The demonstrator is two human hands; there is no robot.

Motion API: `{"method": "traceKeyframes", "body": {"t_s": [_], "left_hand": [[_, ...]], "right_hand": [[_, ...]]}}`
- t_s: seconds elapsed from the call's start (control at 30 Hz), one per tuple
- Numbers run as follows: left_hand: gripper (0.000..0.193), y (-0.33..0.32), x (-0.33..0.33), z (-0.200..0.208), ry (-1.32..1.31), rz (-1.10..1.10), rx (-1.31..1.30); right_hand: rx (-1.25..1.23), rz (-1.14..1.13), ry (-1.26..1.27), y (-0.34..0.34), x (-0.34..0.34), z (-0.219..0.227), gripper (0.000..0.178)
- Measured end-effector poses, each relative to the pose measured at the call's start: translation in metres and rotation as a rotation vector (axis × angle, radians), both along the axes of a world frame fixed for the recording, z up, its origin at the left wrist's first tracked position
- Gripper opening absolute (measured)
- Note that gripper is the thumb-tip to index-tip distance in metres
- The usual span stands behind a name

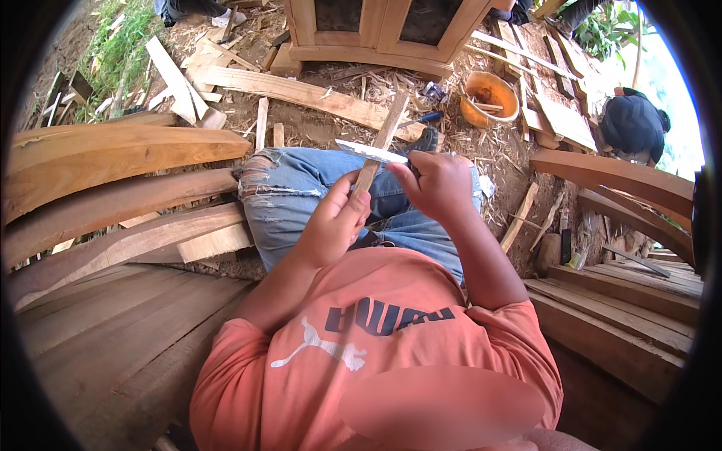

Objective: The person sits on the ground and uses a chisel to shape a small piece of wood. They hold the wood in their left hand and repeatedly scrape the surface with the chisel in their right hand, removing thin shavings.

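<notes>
My left hand [342, 214] is closed round the lower end of a narrow wooden stick [389, 122], which slants up and away over my lap. In my right hand [436, 180] is a knife, gripped by its handle, which my fingers mostly hide. Its pale blade [368, 151] points left and lies across the stick, a little above my left fingers. Both hands are over my knees in torn blue jeans [289, 180].
An orange bucket [489, 99] with wood scraps stands ahead on the right. A panelled wooden frame [372, 37] rises beyond my feet. Curved timbers [128, 154] lie on the left, stacked planks [624, 316] on the right. Shavings litter the ground; a person [634, 124] bends at far right.
</notes>
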State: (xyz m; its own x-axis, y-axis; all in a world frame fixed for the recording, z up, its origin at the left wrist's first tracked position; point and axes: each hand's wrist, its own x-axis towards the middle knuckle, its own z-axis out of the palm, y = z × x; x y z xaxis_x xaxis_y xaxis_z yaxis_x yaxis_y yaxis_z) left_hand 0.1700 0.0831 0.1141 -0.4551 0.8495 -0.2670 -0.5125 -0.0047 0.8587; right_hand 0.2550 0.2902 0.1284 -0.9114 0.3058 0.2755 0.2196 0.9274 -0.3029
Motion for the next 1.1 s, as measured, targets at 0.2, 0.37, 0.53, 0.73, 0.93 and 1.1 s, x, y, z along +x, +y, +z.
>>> {"method": "traceKeyframes", "body": {"t_s": [0.2,0.37,0.53,0.73,0.93,1.1], "left_hand": [[0.049,-0.01,0.023,-0.009,0.503,-0.039,-0.125],[0.047,-0.012,0.012,0.0,-0.003,0.027,-0.061],[0.047,-0.006,0.004,0.005,0.058,0.013,-0.041],[0.047,-0.003,0.011,-0.005,0.296,0.053,-0.079],[0.047,-0.003,0.013,0.005,0.459,0.017,-0.156],[0.049,-0.026,0.026,-0.008,0.246,-0.004,-0.176]], "right_hand": [[0.022,-0.464,-0.069,0.099,-0.012,-0.003,0.056],[-0.204,-0.656,0.095,0.144,0.001,0.026,0.061],[-0.017,0.02,-0.058,0.008,0.005,0.009,0.052],[0.044,0.016,0.031,0.023,0.002,0.003,0.058],[0.198,-0.201,0.279,0.074,-0.018,-0.011,0.045],[-0.12,-0.831,-0.043,0.204,0.018,0.037,0.066]]}}
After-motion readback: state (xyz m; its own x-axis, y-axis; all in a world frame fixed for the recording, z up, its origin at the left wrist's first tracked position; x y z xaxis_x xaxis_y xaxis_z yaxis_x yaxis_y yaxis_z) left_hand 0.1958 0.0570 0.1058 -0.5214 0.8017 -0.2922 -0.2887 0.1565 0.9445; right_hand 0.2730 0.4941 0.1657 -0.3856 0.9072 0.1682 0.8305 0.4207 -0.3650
